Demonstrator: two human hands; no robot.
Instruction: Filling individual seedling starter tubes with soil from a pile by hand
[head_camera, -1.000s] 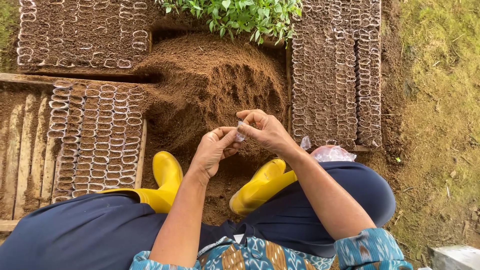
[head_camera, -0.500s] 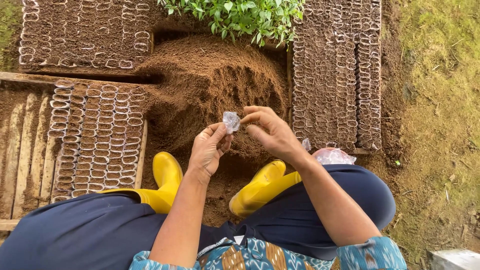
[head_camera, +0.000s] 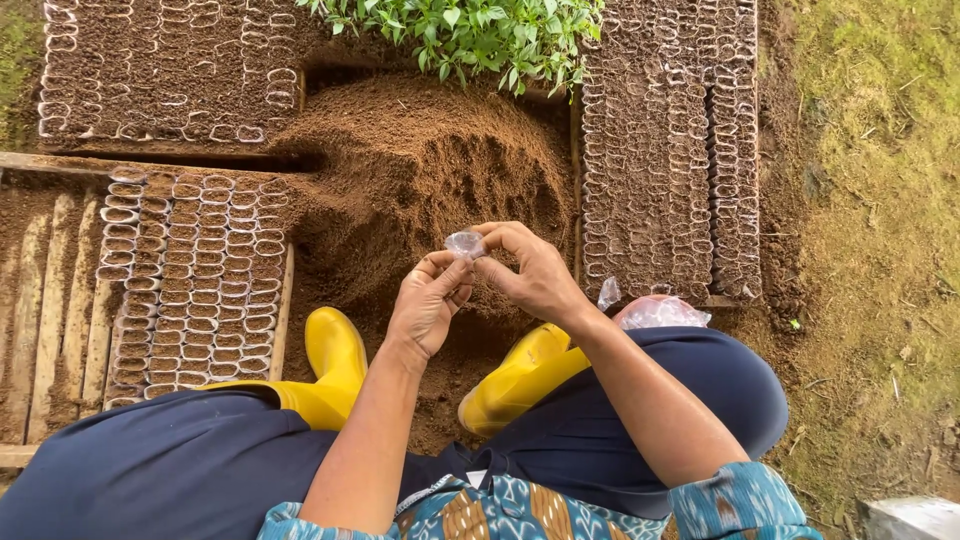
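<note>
While filled seedling bags (head_camera: 195, 275) sit in rows at the left, your left hand (head_camera: 428, 305) and right hand (head_camera: 535, 272) meet above the soil heap (head_camera: 440, 170), fingertips of both pinched on a small clear plastic bag (head_camera: 465, 243). Yellow boots (head_camera: 335, 360) rest below; more filled bags (head_camera: 665, 150) stand at right.
</note>
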